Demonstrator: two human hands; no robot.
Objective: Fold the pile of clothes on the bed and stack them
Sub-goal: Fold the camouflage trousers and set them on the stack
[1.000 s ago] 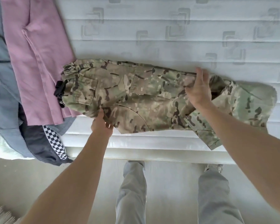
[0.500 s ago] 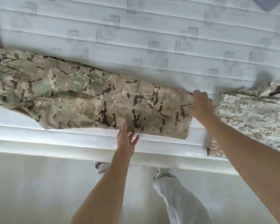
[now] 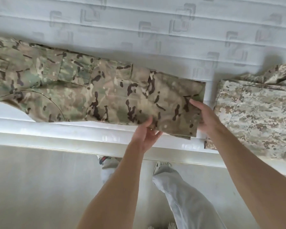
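Note:
Green-brown camouflage trousers lie lengthwise along the mattress's near edge, stretching off the left side of the view. My left hand pinches the near edge of their right end from below. At the right hem my right hand grips the cloth, thumb on top and fingers under it. To the right lies a folded garment in pale desert camouflage, apart from the trousers by a narrow strip of mattress.
The white quilted mattress fills the far half of the view. Its near edge and the bed frame run across the middle. Below are the pale floor and my own legs in light trousers.
My left hand has moved right and taken hold of the trousers' near edge at the hem end. My right hand has shifted down the hem to grip it. The view has moved closer.

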